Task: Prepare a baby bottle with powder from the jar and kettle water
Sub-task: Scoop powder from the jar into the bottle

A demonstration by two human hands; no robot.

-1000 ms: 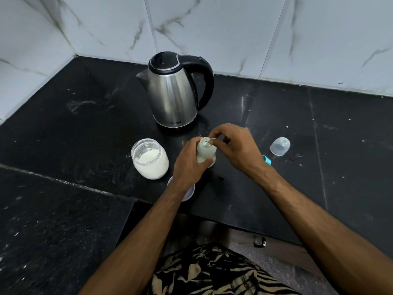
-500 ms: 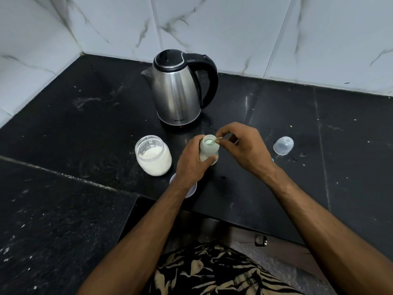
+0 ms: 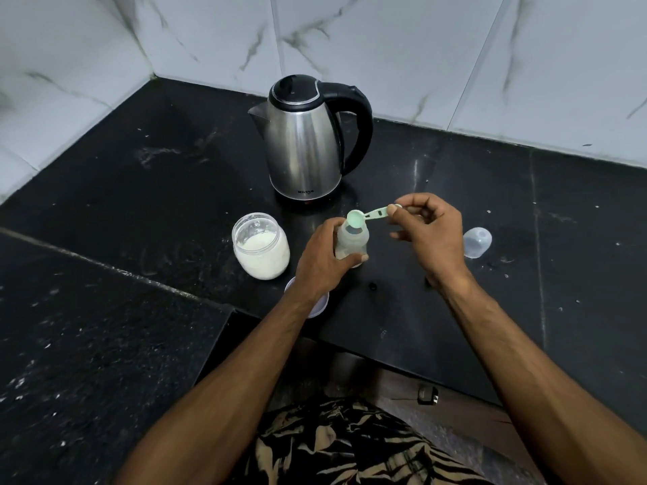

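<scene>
A single head-worn wide-angle view looks forward and steeply down onto the corner of a black countertop (image 3: 455, 190). The kettle (image 3: 303, 148) stands at twelve o'clock, near the marble-tiled wall (image 3: 385, 47); both forearms enter from six o'clock, close beneath the lens. Straight lines bow toward the edges.

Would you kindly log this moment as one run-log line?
step: dosing powder | left hand: grips baby bottle | right hand: pinches green scoop over bottle mouth | jar: open | kettle: untouched
</scene>
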